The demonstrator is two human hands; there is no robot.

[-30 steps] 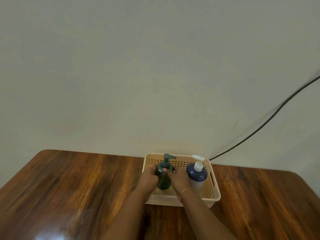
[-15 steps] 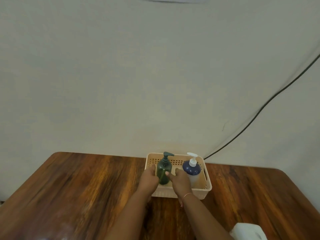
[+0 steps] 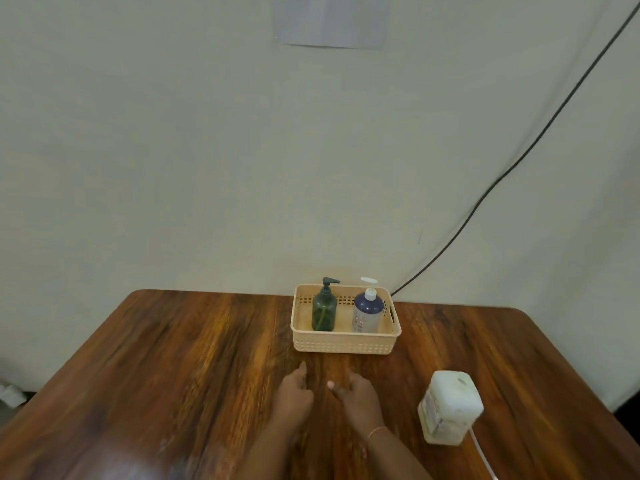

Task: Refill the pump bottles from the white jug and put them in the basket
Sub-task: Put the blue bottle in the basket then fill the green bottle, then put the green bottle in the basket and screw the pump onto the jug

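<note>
The table [image 3: 173, 358] carries everything, and the basket [image 3: 346, 341] at its far edge, against the wall, is the fixed mark here. The jug [image 3: 448, 407] stands capped and upright nearer the person than the basket and off to its right, well apart from it. Inside the basket the green bottle [image 3: 324, 311] stands at the left and the white-and-blue bottle [image 3: 367, 313] at the right, both upright with pumps on, not touching each other.

What has changed: half a second ago both hands were at the basket, closed round the green bottle; now they are drawn back to the bare wood on the near side of the basket, and the bottle stands alone. That suggests the last bottle has been placed and the task is at or near its end, though how full either bottle is cannot be read.

The left hand [image 3: 294, 398] and right hand [image 3: 356, 398] lie side by side just above the table, fingers loosely curled, gripping nothing. Both bottles are beyond them, clear of reach-contact; the jug is to the right hand's right, untouched.
</note>
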